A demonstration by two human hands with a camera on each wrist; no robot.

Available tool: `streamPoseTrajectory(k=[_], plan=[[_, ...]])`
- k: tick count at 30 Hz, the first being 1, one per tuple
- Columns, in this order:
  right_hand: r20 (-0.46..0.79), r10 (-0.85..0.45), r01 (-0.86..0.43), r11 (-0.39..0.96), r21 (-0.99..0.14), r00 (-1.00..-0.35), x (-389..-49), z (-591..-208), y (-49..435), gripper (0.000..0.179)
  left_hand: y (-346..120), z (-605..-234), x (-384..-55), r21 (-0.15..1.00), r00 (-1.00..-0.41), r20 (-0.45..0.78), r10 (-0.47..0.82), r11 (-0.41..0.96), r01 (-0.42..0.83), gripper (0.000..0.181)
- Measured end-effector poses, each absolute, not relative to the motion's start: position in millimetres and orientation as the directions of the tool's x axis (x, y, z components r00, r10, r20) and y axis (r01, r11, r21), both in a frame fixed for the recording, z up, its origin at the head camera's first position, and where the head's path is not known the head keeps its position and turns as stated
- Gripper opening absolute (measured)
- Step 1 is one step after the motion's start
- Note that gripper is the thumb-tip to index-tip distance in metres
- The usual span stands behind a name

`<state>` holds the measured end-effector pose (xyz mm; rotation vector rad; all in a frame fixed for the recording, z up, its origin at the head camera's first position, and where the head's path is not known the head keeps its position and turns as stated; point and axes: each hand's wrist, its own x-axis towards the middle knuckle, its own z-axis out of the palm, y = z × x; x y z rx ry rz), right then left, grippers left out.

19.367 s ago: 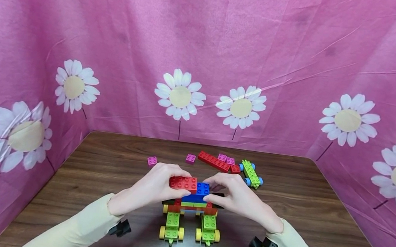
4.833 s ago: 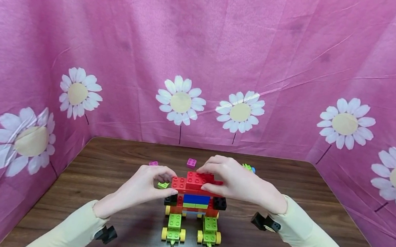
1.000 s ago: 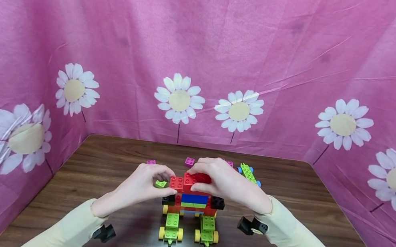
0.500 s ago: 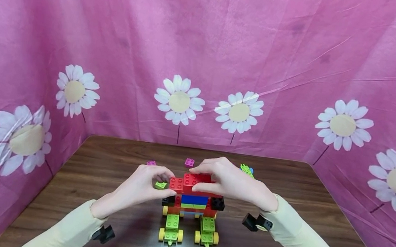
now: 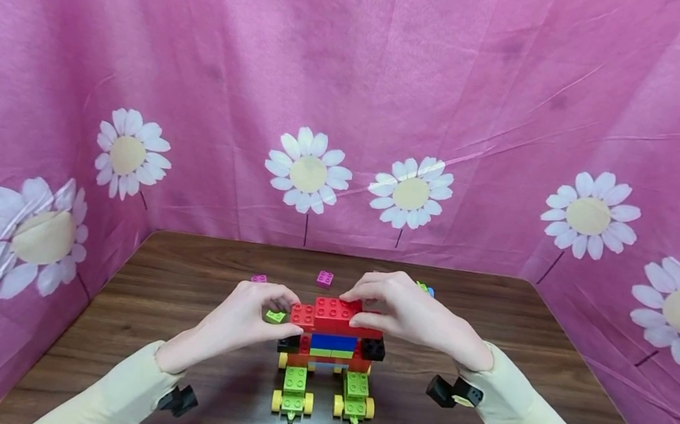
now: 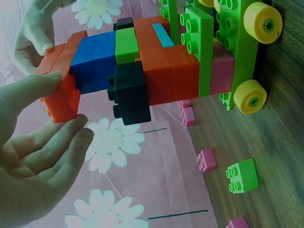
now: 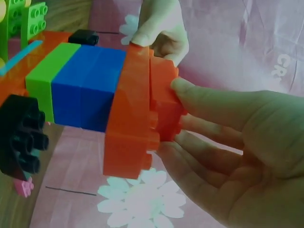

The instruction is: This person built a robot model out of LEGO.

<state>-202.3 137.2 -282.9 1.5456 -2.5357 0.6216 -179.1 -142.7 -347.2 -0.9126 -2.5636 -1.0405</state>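
Note:
A model of toy building bricks stands at the table's middle. Its top layer is a long red brick, above a blue brick layer and a green one. Black bricks jut from both sides, and green wheeled bases with yellow wheels carry it. My left hand pinches the long brick's left end between thumb and fingers. On top sits a shorter red brick; my right hand pinches its right end. A thin gap shows between the two red bricks in the right wrist view.
Behind the model lie pink bricks and a loose green brick. A green base with blue wheels is partly hidden behind my right hand. A pink flowered cloth hangs around the table.
Over the last second my right hand slid rightward along the upper red brick; my left hand stayed. Since the oldest frame, red bricks have come to lie on top of the blue layer.

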Motion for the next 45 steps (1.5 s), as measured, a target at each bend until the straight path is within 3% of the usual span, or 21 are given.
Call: streamPoseTrajectory(k=[7, 14, 34, 45], plan=[[0.301, -0.802, -0.846, 0.418, -0.333, -0.515, -200, -285, 136, 0.029, -143, -348, -179, 0.549, -0.779, 0.426, 0.460, 0.553, 0.627, 0.030], [0.294, -0.815, -0.856, 0.411, -0.315, -0.500, -201, -283, 136, 0.030, -142, -348, -179, 0.545, -0.776, 0.432, 0.460, 0.552, 0.631, 0.030], [0.257, -0.805, -0.836, 0.462, -0.296, -0.535, -200, -292, 126, 0.038, -139, -345, -179, 0.559, -0.790, 0.397, 0.468, 0.559, 0.612, 0.031], [0.302, -0.810, -0.858, 0.423, -0.291, -0.502, -204, -293, 123, 0.036, -124, -349, -183, 0.546, -0.784, 0.379, 0.493, 0.565, 0.619, 0.040]])
